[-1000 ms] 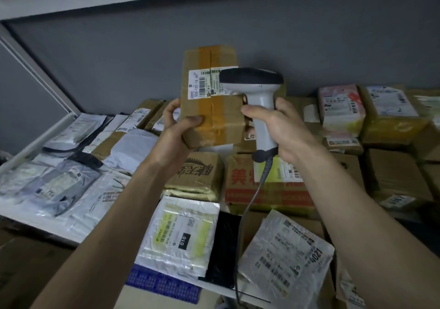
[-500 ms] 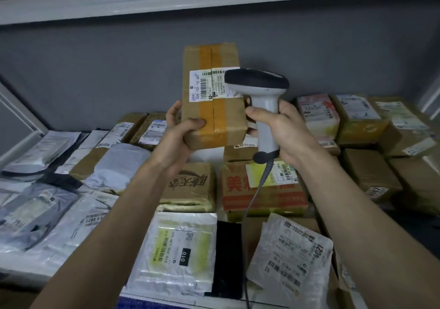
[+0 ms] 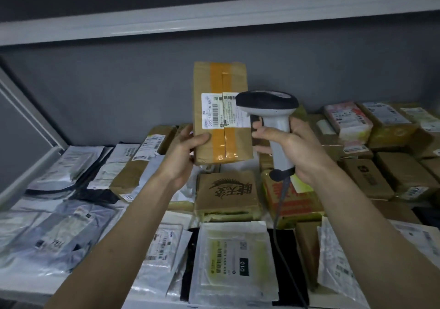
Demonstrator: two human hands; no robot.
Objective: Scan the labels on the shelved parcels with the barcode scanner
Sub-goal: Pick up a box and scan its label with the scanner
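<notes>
My left hand (image 3: 184,152) holds a brown cardboard parcel (image 3: 221,77) upright above the shelf, gripping its lower left corner. Orange tape runs down its middle, and a white barcode label (image 3: 215,111) faces me. My right hand (image 3: 295,147) is wrapped around the handle of a grey and black barcode scanner (image 3: 269,104). The scanner's head sits just in front of the label's right part and hides it. Its cable (image 3: 278,218) hangs down between my arms.
The shelf (image 3: 28,173) is packed with parcels: white and grey plastic mailers (image 3: 71,227) on the left and front, cardboard boxes (image 3: 381,177) on the right, and a printed brown box (image 3: 228,194) below the held one. Another shelf board (image 3: 214,16) runs overhead.
The view has tilted, so both hands and the parcel sit lower in the frame. The parcel and scanner stay together, with the scanner's head still over the label's right side.
</notes>
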